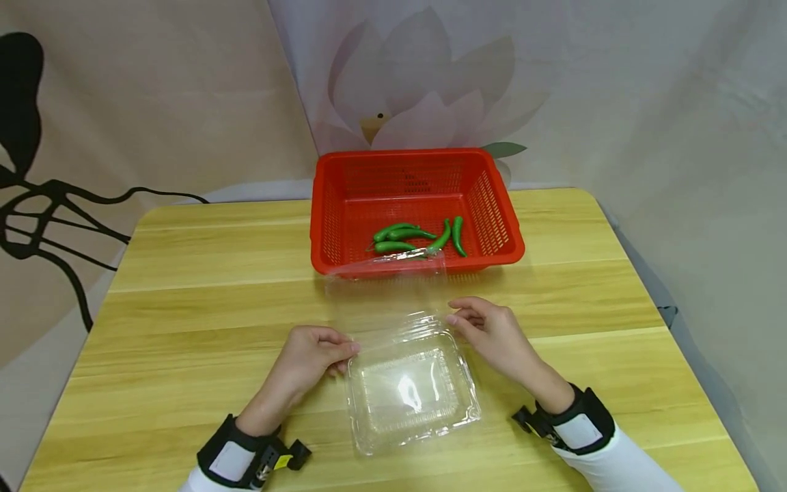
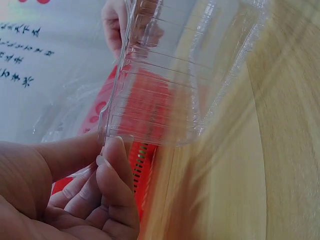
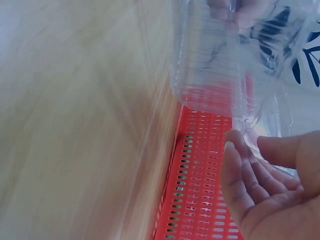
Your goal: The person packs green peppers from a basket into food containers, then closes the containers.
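Observation:
A clear plastic clamshell box [image 1: 408, 389] stands between the hands, its base nearer the person and its raised lid [image 1: 387, 290] leaning toward the red basket. At the left end of the hinge side, my left hand [image 1: 316, 355] pinches the rim between thumb and fingertips. The left wrist view shows this pinch on the box's edge [image 2: 116, 92] close up. My right hand [image 1: 492, 335] holds the opposite end of the hinge side, thumb and index fingertip at the rim. In the right wrist view, its other fingers [image 3: 255, 185] curl loosely beneath the see-through wall [image 3: 210, 75].
Behind the box, a red perforated basket [image 1: 418, 160] stands at the table's far edge. Several green chili peppers [image 1: 410, 234] lie inside it, partly seen through the lid. The wooden table [image 1: 203, 307] extends to both sides, with a printed curtain [image 1: 615, 102] beyond.

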`<move>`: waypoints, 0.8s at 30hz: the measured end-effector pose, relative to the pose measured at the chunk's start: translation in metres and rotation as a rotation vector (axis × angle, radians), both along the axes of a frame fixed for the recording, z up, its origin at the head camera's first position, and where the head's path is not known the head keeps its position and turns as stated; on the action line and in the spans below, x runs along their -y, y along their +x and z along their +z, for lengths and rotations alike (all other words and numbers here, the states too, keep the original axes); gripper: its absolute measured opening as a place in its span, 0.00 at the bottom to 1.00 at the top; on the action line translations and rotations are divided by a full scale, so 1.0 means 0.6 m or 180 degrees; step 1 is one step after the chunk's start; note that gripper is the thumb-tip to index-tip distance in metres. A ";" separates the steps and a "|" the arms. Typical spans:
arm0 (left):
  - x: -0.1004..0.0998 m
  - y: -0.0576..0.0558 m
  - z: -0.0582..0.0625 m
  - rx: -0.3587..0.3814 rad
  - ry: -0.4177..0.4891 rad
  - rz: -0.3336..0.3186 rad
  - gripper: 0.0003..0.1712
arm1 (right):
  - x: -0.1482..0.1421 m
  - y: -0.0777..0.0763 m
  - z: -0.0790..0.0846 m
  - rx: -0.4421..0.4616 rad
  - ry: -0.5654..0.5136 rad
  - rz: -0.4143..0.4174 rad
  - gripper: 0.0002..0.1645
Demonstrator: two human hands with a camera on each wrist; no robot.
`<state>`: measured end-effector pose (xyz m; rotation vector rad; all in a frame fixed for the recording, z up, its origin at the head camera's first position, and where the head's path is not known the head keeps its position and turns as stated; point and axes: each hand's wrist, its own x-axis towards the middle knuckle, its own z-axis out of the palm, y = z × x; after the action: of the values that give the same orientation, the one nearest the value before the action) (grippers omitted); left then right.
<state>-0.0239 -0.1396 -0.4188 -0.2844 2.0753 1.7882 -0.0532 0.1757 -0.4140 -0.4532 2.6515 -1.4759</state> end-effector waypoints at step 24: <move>0.039 -0.005 -0.002 0.0043 0.0043 0.0172 0.08 | 0.032 -0.018 -0.012 -0.0106 -0.0042 0.0374 0.24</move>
<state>-0.0269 -0.1632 -0.4203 -0.3511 2.0639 1.8257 -0.0639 0.1564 -0.4212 -0.6282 2.5917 -1.4652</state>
